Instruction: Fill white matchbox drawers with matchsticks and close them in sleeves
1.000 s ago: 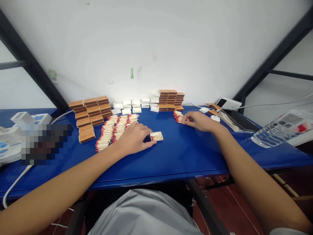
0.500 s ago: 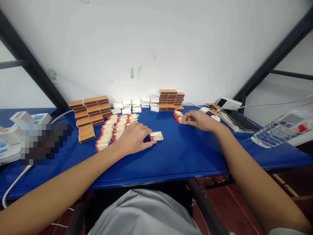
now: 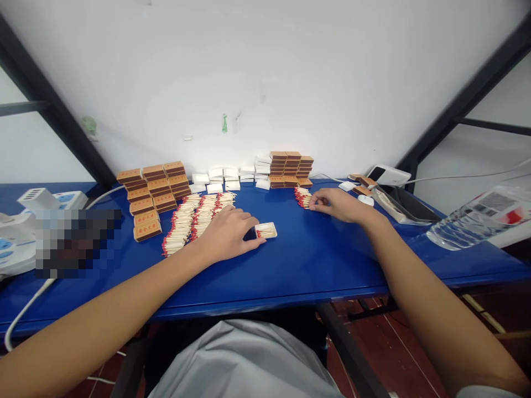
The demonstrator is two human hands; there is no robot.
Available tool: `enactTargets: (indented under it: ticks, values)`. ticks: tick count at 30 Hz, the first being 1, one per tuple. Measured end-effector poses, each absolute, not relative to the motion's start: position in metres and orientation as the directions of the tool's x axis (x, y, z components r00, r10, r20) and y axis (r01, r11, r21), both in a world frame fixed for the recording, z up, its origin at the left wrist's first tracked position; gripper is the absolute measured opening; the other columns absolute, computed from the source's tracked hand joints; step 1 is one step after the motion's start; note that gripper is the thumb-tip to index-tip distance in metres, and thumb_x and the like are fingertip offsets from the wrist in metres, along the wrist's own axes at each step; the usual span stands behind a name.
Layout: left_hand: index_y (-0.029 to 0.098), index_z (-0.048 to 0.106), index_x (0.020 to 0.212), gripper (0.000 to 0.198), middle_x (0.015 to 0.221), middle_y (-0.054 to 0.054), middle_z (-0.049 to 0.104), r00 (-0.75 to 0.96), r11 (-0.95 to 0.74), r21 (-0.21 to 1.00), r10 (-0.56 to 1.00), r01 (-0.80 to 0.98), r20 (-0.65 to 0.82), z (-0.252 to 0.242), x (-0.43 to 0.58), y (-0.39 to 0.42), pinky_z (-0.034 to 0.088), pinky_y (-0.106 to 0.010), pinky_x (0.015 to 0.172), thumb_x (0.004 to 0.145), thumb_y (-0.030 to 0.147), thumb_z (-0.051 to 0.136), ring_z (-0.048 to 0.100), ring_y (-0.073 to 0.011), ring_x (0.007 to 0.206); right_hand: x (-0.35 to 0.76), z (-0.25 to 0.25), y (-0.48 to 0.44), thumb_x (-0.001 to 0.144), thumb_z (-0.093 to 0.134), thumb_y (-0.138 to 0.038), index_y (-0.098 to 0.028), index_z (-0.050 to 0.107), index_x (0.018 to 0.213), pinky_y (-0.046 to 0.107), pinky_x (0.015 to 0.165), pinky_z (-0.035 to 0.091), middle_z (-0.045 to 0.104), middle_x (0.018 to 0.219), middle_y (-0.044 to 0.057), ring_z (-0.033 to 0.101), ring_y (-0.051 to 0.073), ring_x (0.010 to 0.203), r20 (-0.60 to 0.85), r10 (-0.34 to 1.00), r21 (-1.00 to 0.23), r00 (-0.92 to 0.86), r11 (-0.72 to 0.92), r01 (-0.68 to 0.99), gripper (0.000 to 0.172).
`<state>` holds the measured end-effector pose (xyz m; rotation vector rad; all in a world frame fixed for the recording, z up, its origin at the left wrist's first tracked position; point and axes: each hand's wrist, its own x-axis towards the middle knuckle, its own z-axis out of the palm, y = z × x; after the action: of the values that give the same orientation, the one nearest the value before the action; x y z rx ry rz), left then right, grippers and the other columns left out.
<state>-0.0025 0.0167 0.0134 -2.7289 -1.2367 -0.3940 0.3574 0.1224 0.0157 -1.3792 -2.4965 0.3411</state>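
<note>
Two bare hands at the blue smooth-topped desk (image 3: 290,271), one beside an open tray and one at a small pile of matches.
The left hand (image 3: 229,235) has its thumb and forefinger spread apart at the left end of the white rectangular matchbox tray (image 3: 271,228), which lies on the desk with some red-headed wooden matches inside; whether they grip it, I cannot tell. The right hand (image 3: 337,204) is narrow, its fingertips close together at the right edge of the small pile of red-headed wooden matches (image 3: 302,198); I cannot see if a match is between them. Long rows of pale matches with red heads (image 3: 179,228) lie near the left hand, beside stacked orange-brown cardboard matchboxes (image 3: 160,188).
</note>
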Motion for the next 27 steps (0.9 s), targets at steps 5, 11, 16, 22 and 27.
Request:
enactTargets:
  ticks: [5,11,16,22,27]
  values:
    - [0.02,0.077,0.109,0.033,0.094,-0.006,0.078,0.633,-0.662,0.0,0.718,0.75,0.29,0.013,-0.003,0.017,0.047,-0.042,0.089,0.101,0.051,0.07,0.073,-0.0283,0.096,0.342,0.022,0.108,0.095,0.063,-0.056,-0.021,0.071,0.089,0.036,0.071,0.046,0.075,0.089,0.011,0.063,0.025,0.077,0.153,0.855,-0.39,-0.496,0.514,0.764,0.036]
    - [0.02,0.077,0.109,0.031,0.095,-0.007,0.078,0.624,-0.659,0.019,0.72,0.752,0.302,0.013,-0.001,0.017,0.047,-0.041,0.091,0.101,0.049,0.071,0.072,-0.0276,0.097,0.28,0.027,0.066,0.104,0.058,-0.046,-0.022,0.07,0.097,0.033,0.07,0.045,0.069,0.092,0.008,0.059,0.021,0.077,0.275,0.747,-0.465,-0.605,0.654,0.596,0.027]
    - [0.019,0.076,0.107,0.031,0.095,-0.006,0.078,0.628,-0.664,0.022,0.717,0.747,0.304,0.014,-0.001,0.017,0.047,-0.04,0.09,0.1,0.049,0.072,0.072,-0.0271,0.096,0.246,0.022,0.045,0.104,0.054,-0.026,-0.022,0.065,0.098,0.031,0.071,0.043,0.064,0.096,0.006,0.059,0.018,0.078,0.267,0.664,-0.375,-0.698,0.739,0.56,0.012]
    - [0.019,0.075,0.1,0.026,0.095,-0.006,0.079,0.628,-0.663,0.029,0.72,0.748,0.296,0.015,0.001,0.017,0.047,-0.041,0.09,0.101,0.044,0.07,0.073,-0.0265,0.095,0.236,0.017,0.041,0.101,0.056,-0.019,-0.024,0.062,0.097,0.031,0.071,0.042,0.067,0.1,0.006,0.06,0.019,0.078,0.287,0.633,-0.311,-0.719,0.771,0.555,0.009]
    - [0.019,0.076,0.103,0.028,0.095,-0.006,0.079,0.623,-0.663,0.039,0.72,0.747,0.304,0.014,0.0,0.017,0.047,-0.042,0.09,0.101,0.046,0.071,0.073,-0.0272,0.095,0.238,0.02,0.041,0.102,0.056,-0.024,-0.023,0.064,0.096,0.032,0.071,0.044,0.067,0.099,0.007,0.061,0.02,0.079,0.288,0.643,-0.333,-0.71,0.762,0.555,0.009]
